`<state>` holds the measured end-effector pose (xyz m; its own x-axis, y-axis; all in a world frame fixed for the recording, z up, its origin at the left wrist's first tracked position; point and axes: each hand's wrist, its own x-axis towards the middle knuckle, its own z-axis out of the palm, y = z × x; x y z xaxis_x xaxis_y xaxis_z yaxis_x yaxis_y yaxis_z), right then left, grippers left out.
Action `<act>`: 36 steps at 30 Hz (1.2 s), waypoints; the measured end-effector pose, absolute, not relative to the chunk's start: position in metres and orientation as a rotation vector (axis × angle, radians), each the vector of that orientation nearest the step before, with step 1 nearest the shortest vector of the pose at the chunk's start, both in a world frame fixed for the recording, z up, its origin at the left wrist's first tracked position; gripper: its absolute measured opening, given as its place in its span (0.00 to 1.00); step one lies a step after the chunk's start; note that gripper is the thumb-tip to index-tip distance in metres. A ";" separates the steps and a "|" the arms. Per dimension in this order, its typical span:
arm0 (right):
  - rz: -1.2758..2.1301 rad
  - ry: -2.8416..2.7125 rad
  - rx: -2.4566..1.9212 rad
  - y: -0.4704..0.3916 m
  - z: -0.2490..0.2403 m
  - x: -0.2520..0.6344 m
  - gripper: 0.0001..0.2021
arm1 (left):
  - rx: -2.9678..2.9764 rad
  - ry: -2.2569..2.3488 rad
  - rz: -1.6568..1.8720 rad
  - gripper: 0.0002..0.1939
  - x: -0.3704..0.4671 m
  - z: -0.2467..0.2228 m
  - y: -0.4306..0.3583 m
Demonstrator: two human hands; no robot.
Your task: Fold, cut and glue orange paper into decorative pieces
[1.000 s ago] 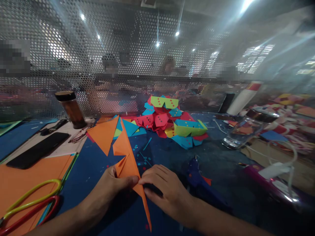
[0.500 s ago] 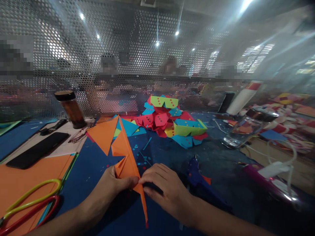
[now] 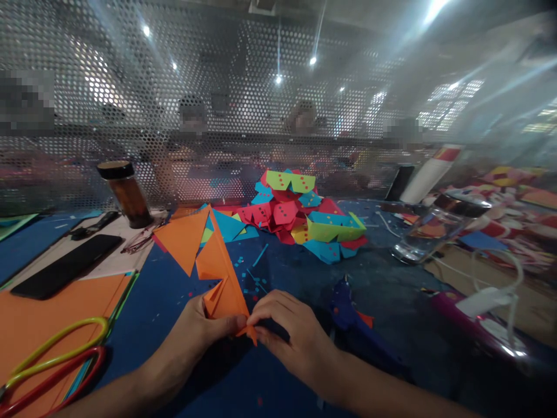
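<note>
An orange folded paper [image 3: 223, 249] with a long narrow crease along its right side slants up and away from my hands. My left hand [image 3: 195, 328] pinches its lower left part, thumb lying on top. At the lower right end, the fingertips of my right hand [image 3: 296, 331] pinch the paper, touching close beside my left thumb. A short orange end pokes out below the fingertips. Just beyond lie another orange paper piece [image 3: 185, 235] and small blue paper scraps [image 3: 250, 281]. A dark blue hot glue gun [image 3: 354, 313] rests to the right of my right hand.
Folded, dotted colored papers [image 3: 285, 212] are piled at the back. To the left are scissors [image 3: 56, 354], a black phone [image 3: 67, 264] and a brown bottle [image 3: 128, 194]. A glass bottle [image 3: 435, 226] and a purple device [image 3: 474, 325] with a white cable stand right. A perforated screen [image 3: 243, 116] rises behind.
The long orange tail that hung below my fingers has gone from there; only a short end shows under the pinch. Both hands have barely shifted, and a small red bit lies on the table below.
</note>
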<state>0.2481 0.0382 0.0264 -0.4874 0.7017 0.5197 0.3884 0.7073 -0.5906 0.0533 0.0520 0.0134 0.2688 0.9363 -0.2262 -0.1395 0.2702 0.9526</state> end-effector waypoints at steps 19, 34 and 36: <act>0.903 -1.905 -1.200 0.036 0.033 0.241 0.05 | 1.116 0.944 0.897 0.17 0.053 0.014 0.049; 1.085 -1.776 -1.202 0.036 0.032 0.237 0.07 | 1.162 1.010 0.932 0.20 0.053 0.004 0.051; 1.113 -1.773 -1.201 0.035 0.032 0.237 0.07 | 1.168 1.014 0.923 0.20 0.054 0.006 0.051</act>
